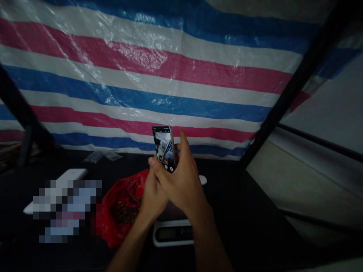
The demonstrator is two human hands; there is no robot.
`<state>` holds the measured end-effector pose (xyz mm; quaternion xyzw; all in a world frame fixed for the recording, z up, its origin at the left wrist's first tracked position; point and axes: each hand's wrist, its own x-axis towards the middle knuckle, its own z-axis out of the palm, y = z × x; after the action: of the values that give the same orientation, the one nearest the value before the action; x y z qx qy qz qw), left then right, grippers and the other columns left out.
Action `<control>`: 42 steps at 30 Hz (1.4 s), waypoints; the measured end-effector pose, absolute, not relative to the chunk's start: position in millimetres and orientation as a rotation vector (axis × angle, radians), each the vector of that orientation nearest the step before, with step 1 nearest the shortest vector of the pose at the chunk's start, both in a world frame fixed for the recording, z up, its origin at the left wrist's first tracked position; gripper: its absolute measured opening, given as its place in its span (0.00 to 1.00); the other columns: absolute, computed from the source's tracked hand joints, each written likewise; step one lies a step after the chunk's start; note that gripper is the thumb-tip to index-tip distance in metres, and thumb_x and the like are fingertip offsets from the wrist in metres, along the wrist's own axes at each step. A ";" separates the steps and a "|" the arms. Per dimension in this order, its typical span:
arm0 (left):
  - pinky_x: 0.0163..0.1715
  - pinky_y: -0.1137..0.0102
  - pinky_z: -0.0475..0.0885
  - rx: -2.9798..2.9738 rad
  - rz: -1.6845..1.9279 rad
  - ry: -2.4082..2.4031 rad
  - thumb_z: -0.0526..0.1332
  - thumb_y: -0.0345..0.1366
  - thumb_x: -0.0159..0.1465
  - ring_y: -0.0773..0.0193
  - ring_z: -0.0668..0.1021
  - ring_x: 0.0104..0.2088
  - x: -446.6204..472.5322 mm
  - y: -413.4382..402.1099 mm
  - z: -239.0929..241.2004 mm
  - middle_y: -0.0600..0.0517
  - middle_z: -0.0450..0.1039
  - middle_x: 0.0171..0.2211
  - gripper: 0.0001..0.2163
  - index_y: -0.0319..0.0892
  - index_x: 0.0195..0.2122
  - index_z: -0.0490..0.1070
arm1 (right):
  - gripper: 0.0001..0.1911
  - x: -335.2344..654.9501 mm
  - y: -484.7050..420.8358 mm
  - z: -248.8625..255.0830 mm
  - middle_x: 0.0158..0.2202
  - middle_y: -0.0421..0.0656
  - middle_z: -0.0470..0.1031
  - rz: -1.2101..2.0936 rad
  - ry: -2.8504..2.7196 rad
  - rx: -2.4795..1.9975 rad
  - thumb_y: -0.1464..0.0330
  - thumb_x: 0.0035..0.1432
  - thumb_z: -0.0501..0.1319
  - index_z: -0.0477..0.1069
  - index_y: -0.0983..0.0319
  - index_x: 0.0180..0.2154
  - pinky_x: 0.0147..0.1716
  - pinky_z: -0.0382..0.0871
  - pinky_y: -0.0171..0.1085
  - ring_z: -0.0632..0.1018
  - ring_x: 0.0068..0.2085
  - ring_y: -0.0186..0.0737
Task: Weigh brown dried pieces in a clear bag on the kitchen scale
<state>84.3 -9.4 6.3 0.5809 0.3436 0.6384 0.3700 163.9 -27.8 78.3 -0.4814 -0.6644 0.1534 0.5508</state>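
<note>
- I am holding a phone (164, 149) upright in front of me, above the dark tabletop (241, 226), with its lit screen facing me.
- My right hand (181, 181) is wrapping around the phone's lower right edge, its grip pinching the phone, with one finger rising along the right side.
- My left hand (153, 196) is sitting just under and behind the right one, touching it; its thumb is pressing the phone's lower left edge, so this grip is pinching the phone too.
- A red plastic bag (121, 207) is lying on the tabletop just left of my wrists.
- A white scale (172, 232) is sitting on the tabletop right below my hands, partly hidden by them.
- A flat white object (70, 175) is lying further left, beside a blurred patch.
- A striped red, white and blue tarp (170, 68) is hanging behind everything.
</note>
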 end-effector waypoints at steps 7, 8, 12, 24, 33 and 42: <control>0.60 0.58 0.72 1.451 1.765 0.885 0.71 0.47 0.57 0.49 0.78 0.57 50.8 -17.2 25.8 0.44 0.76 0.56 0.32 0.42 0.60 0.66 | 0.39 184.2 -20.6 71.8 0.53 0.49 0.75 0.579 -1.515 -0.990 0.56 0.61 0.66 0.56 0.57 0.68 0.52 0.74 0.47 0.79 0.46 0.43; 0.61 0.58 0.71 1.461 1.775 0.891 0.71 0.46 0.58 0.49 0.77 0.58 46.7 -17.7 27.0 0.44 0.76 0.56 0.31 0.42 0.60 0.66 | 0.38 184.8 -19.4 70.9 0.52 0.48 0.75 0.594 -1.505 -0.983 0.56 0.61 0.66 0.57 0.57 0.68 0.52 0.74 0.47 0.79 0.45 0.43; 0.61 0.57 0.71 1.455 1.819 0.947 0.71 0.48 0.57 0.47 0.76 0.60 33.4 -19.9 31.8 0.44 0.75 0.58 0.32 0.42 0.60 0.67 | 0.34 185.9 -16.2 69.6 0.51 0.47 0.75 0.651 -1.480 -0.951 0.56 0.62 0.65 0.60 0.57 0.65 0.48 0.75 0.45 0.79 0.45 0.42; 0.45 0.61 0.78 1.464 1.868 0.951 0.73 0.53 0.51 0.50 0.79 0.47 -10.0 -16.5 19.8 0.42 0.73 0.52 0.45 0.42 0.67 0.62 | 0.26 190.4 -12.9 68.8 0.46 0.46 0.76 0.706 -1.464 -0.930 0.57 0.63 0.64 0.67 0.58 0.59 0.49 0.76 0.48 0.80 0.43 0.43; 0.27 0.71 0.67 1.437 2.007 0.546 0.76 0.47 0.51 0.68 0.66 0.29 -41.1 -17.2 21.9 0.53 0.63 0.35 0.38 0.44 0.62 0.70 | 0.25 196.0 -4.1 63.5 0.43 0.45 0.78 0.763 -1.463 -0.929 0.54 0.58 0.67 0.71 0.56 0.55 0.46 0.76 0.47 0.80 0.43 0.46; 0.24 0.73 0.60 1.268 2.065 0.513 0.76 0.46 0.44 0.72 0.60 0.25 -109.6 -27.2 33.9 0.57 0.58 0.30 0.31 0.41 0.50 0.78 | 0.27 201.6 2.2 53.7 0.44 0.45 0.79 0.894 -1.450 -0.986 0.52 0.57 0.68 0.73 0.56 0.54 0.45 0.78 0.44 0.82 0.44 0.46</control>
<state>-109.6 -27.2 33.9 0.4838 0.1958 0.7882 0.3261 201.6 2.2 53.7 -0.4170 -0.6135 0.3783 0.5537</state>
